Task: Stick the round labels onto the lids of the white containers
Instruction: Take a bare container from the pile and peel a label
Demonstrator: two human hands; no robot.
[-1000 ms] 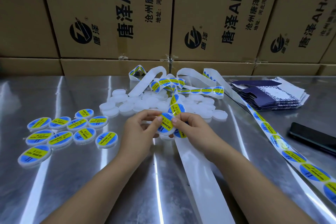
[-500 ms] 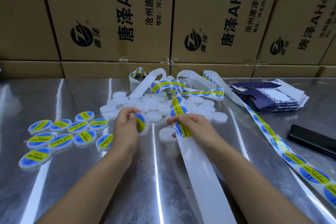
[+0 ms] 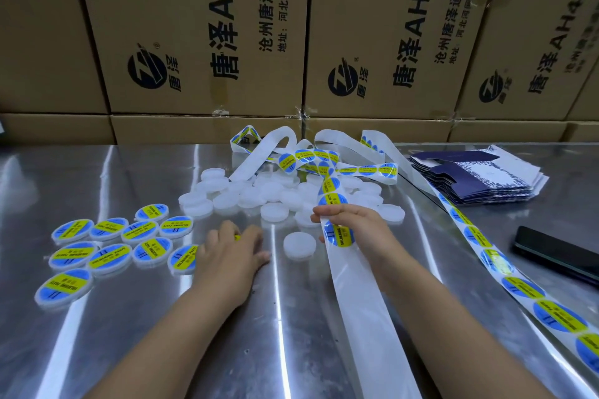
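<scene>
Several labelled containers (image 3: pixel 111 244) with blue and yellow round labels lie in rows at the left of the metal table (image 3: pixel 136 343). My left hand (image 3: pixel 228 256) is palm down at the right end of those rows, fingers curled over another labelled container, of which only a yellow sliver shows. My right hand (image 3: pixel 359 223) pinches the label strip (image 3: pixel 330 194), with one round label (image 3: pixel 339 235) just below the fingers. One bare white container (image 3: pixel 299 245) sits between my hands. A pile of bare white containers (image 3: pixel 275 193) lies behind.
Empty white backing tape (image 3: pixel 359 311) runs toward me from my right hand. A second strip of labels (image 3: pixel 492 264) crosses the right side. A dark phone (image 3: pixel 557 253) and a stack of navy cards (image 3: pixel 479 180) lie far right. Cardboard boxes (image 3: pixel 194 42) wall the back.
My left hand has carried the freshly labelled container leftward and down to the table beside the labelled rows. My right hand has stayed on the strip.
</scene>
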